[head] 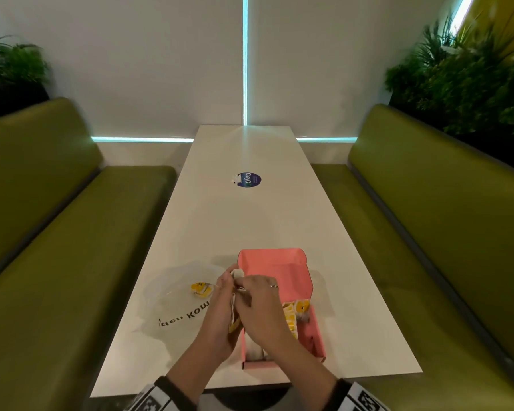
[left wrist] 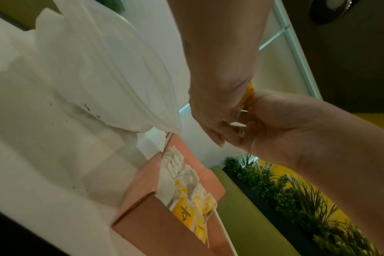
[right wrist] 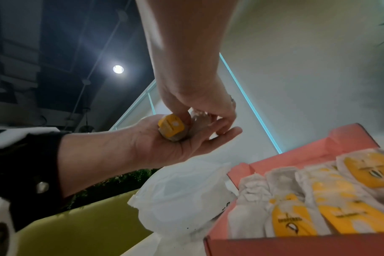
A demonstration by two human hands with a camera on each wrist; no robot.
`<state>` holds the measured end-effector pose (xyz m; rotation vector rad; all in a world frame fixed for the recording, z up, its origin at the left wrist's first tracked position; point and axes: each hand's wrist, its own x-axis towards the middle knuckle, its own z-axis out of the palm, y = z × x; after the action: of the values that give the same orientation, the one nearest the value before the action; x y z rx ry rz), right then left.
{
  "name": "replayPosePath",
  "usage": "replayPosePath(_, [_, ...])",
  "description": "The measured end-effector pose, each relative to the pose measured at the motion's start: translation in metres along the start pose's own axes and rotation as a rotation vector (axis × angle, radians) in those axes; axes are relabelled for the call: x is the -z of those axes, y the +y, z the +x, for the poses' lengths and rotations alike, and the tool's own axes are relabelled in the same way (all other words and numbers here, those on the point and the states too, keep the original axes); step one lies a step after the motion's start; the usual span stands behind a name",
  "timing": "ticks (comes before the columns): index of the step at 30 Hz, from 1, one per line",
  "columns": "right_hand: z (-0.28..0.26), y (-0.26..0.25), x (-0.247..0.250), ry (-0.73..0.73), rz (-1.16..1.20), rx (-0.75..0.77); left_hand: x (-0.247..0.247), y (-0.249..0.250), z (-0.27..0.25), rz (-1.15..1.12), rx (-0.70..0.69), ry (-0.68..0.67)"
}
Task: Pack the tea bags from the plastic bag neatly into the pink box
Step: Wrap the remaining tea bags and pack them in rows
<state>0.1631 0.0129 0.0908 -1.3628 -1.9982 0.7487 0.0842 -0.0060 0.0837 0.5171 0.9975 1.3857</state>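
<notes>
The pink box point(head: 316, 327) lies open on the white table point(head: 244, 221), lid point(head: 273, 259) folded back. Several tea bags point(head: 294, 315) with yellow tags lie side by side inside it, seen close in the right wrist view point(right wrist: 318, 199) and the left wrist view point(left wrist: 186, 195). My left hand point(head: 220, 301) cradles one tea bag point(right wrist: 171, 128) palm up over the box's left edge. My right hand point(head: 258, 307) pinches the same bag from above. The clear plastic bag point(head: 172, 295) lies left of the box with one tea bag point(head: 201, 289) inside.
A round blue sticker point(head: 247, 180) sits mid-table. Green benches point(head: 57, 232) flank the table on both sides, with plants point(head: 457, 78) behind them. The box stands close to the table's near edge.
</notes>
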Motion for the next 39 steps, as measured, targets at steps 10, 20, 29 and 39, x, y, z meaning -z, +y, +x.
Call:
replayPosePath(10, [0.003, 0.003, 0.017, 0.106, 0.534, -0.182, -0.004, -0.004, 0.01, 0.11, 0.004, 0.064])
replayPosePath(20, [0.013, 0.021, 0.059, -0.232, 0.492, -0.314, -0.001, 0.005, 0.002, 0.241, 0.063, -0.098])
replayPosePath(29, [0.018, 0.028, 0.068, 0.048, 0.664, -0.33, 0.012, 0.011, 0.004, 0.11, 0.071, -0.086])
replayPosePath(39, [0.014, 0.027, 0.084, -0.22, 0.513, -0.094, 0.011, 0.014, 0.002, 0.358, 0.106, -0.116])
